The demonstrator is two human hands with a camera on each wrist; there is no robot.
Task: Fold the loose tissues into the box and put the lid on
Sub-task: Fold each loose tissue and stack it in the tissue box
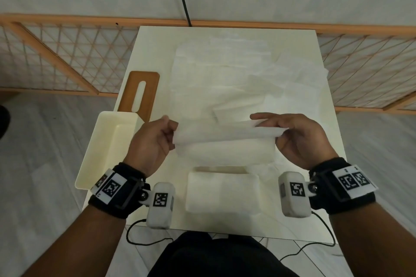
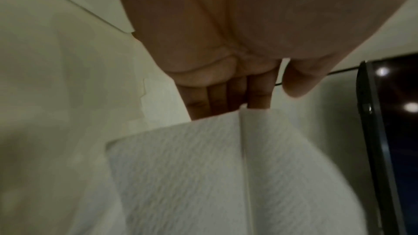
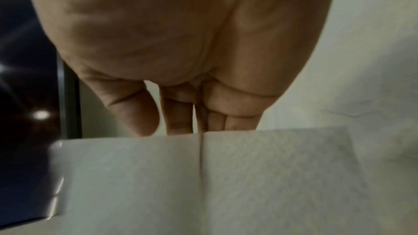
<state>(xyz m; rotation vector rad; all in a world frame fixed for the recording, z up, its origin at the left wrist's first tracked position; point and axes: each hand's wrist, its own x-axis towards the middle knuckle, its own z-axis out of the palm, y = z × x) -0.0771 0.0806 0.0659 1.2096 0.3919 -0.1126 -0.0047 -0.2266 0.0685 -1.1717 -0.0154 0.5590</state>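
Note:
A white tissue, half folded, is held up over the table between both hands. My left hand pinches its left end and my right hand pinches its right end. The left wrist view shows the tissue creased below the fingers. In the right wrist view the tissue hangs folded under the fingers. A cream box stands open at the table's left edge. Its brown slotted lid lies behind it. Folded tissues sit stacked near the front edge.
Several loose tissues are spread over the middle and back of the white table. A wooden lattice fence runs behind the table. Cables hang from the wrist cameras at the front edge.

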